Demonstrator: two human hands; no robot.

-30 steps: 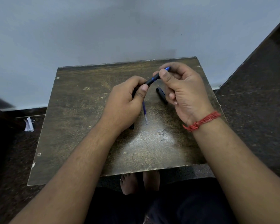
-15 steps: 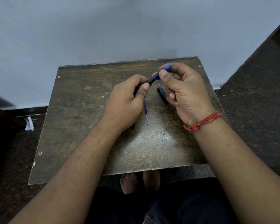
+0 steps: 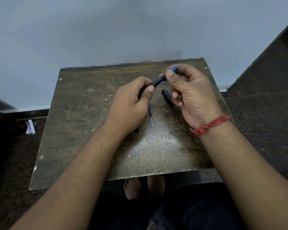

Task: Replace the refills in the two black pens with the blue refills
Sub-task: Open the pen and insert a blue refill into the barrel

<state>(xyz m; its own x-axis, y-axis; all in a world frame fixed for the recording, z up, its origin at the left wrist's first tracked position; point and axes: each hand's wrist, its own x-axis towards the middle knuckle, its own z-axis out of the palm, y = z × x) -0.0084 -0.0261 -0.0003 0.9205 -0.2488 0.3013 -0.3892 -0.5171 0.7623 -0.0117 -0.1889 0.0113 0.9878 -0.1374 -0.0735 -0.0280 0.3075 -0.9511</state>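
My left hand [image 3: 131,103] grips the black pen barrel [image 3: 156,82] above the worn table [image 3: 83,123]. At the barrel's far end, my right hand [image 3: 189,95] pinches the blue tip section [image 3: 174,69] between thumb and fingers. A blue refill [image 3: 150,117] lies on the table just below my left thumb. A second black pen piece [image 3: 167,94] lies on the table, partly hidden under my right hand. Another black end [image 3: 137,129] shows from beneath my left wrist.
The small table stands against a pale wall. Dark stone floor surrounds it, with a scrap of white paper [image 3: 30,127] on the floor to the left. Bare feet [image 3: 143,186] show under the table's near edge.
Both hands hold nearly the same pose; the fingers have shifted only slightly on the pen.
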